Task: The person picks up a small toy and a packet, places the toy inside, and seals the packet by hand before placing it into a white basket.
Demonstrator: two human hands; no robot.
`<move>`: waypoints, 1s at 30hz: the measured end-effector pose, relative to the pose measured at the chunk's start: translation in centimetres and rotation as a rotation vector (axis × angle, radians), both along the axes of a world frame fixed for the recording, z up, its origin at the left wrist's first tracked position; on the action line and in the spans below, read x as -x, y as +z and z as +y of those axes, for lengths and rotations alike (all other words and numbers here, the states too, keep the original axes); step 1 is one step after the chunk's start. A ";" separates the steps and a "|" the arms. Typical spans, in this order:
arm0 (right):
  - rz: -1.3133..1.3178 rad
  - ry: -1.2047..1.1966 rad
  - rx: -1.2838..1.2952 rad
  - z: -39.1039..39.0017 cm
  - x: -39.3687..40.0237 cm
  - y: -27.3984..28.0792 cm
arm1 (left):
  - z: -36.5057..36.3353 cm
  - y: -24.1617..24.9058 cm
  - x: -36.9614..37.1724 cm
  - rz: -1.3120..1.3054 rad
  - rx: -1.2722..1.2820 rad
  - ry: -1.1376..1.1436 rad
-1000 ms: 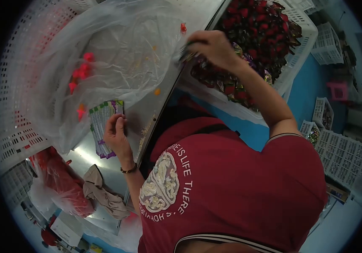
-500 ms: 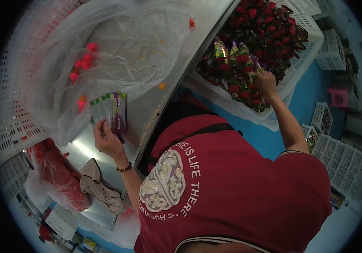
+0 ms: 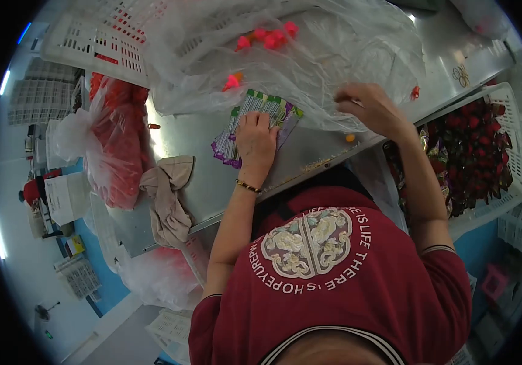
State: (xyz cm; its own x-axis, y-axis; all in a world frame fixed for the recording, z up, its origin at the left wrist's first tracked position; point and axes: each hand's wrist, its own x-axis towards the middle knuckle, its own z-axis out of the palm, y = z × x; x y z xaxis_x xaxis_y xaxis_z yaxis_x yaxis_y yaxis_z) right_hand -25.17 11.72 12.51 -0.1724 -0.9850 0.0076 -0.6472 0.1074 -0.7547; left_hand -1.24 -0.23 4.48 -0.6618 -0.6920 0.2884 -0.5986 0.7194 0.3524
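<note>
My left hand (image 3: 256,141) lies on a fanned stack of green and purple printed packets (image 3: 285,117) on the metal table (image 3: 203,143), its fingers bent over them. To the right, my right hand (image 3: 370,108) is raised over the edge of a clear plastic sheet (image 3: 328,76), fingers apart, with nothing visible in it. Pink and orange pieces (image 3: 273,38) sit on the sheet, and another such piece (image 3: 232,81) is just above the packets. A small orange piece (image 3: 350,138) rests near the table edge, below my right hand.
A white crate (image 3: 519,146) of dark red wrapped items stands at the right. At the left are a beige cloth (image 3: 168,198), a bag of red items (image 3: 118,146) and a tilted white basket (image 3: 60,42). A person in red (image 3: 31,191) is farther left.
The view has turned toward the table. My right hand has left the red items in the crate and moved over the sheet. The packets, earlier held upright, now lie fanned under my left hand.
</note>
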 end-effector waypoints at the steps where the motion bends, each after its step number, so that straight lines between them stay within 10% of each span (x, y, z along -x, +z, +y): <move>1: 0.110 0.060 0.026 -3.6 -1.2 -0.6 | -0.1 -0.4 -0.1 -0.008 0.032 -0.005; 7: 0.275 0.257 0.353 -21.0 -8.3 -7.4 | 0.0 -0.8 0.5 0.008 0.113 0.012; 14: 0.674 0.229 0.295 -19.6 -6.7 -9.9 | 0.2 -0.8 0.6 0.107 -0.017 -0.095; 20: 0.125 -0.196 0.527 -11.7 -2.7 -8.4 | -0.2 0.2 2.1 -0.078 -0.058 -0.021; 22: -0.573 -0.313 0.051 -9.3 -2.4 -7.8 | -0.2 1.0 2.8 -0.117 -0.037 -0.022; 30: -0.157 -0.254 0.267 -6.0 -2.2 -9.4 | -0.7 0.6 5.2 -0.297 0.020 0.043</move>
